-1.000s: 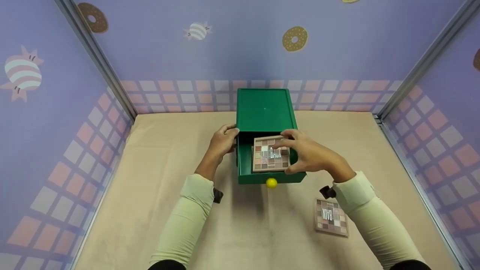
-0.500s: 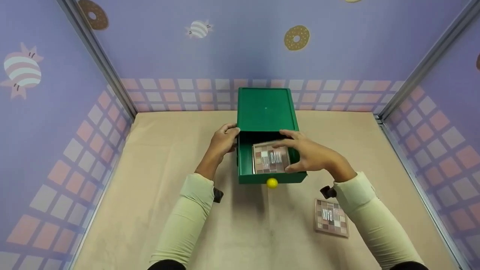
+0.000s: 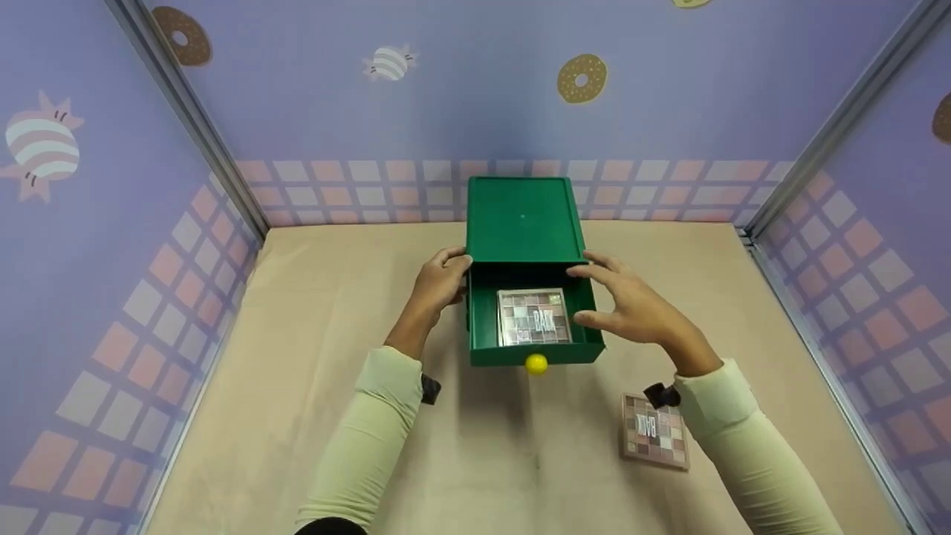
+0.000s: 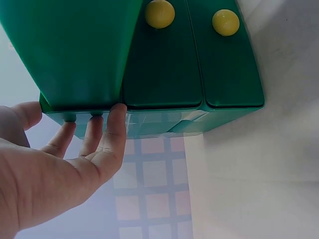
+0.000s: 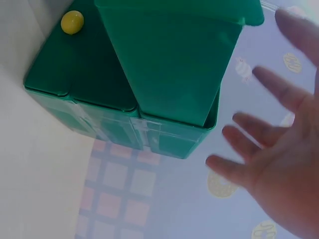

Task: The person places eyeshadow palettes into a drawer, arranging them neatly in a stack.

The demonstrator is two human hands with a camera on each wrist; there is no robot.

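A green drawer cabinet (image 3: 524,219) has its top drawer (image 3: 483,319) pulled out, with a yellow knob (image 3: 536,364) on the front. Inside the drawer lies an eyeshadow palette (image 3: 531,318) with many small colour squares; whatever is beneath it is hidden. My left hand (image 3: 440,279) presses fingertips to the cabinet's left side, its thumb at the upper front edge, as the left wrist view shows. Fingers spread, my right hand (image 3: 631,301) hovers at the drawer's right side, holding nothing. In the right wrist view its fingers stand apart from the cabinet.
Another palette (image 3: 654,432) lies on the beige tabletop (image 3: 356,312) near my right forearm. Below the pulled-out drawer are two more closed drawers (image 4: 164,64) with yellow knobs. Patterned walls (image 3: 475,96) enclose the back and both sides.
The eyeshadow palette has dropped flat into the drawer and left my right hand, which has moved right with its fingers spread. My left hand stays at the cabinet's side.
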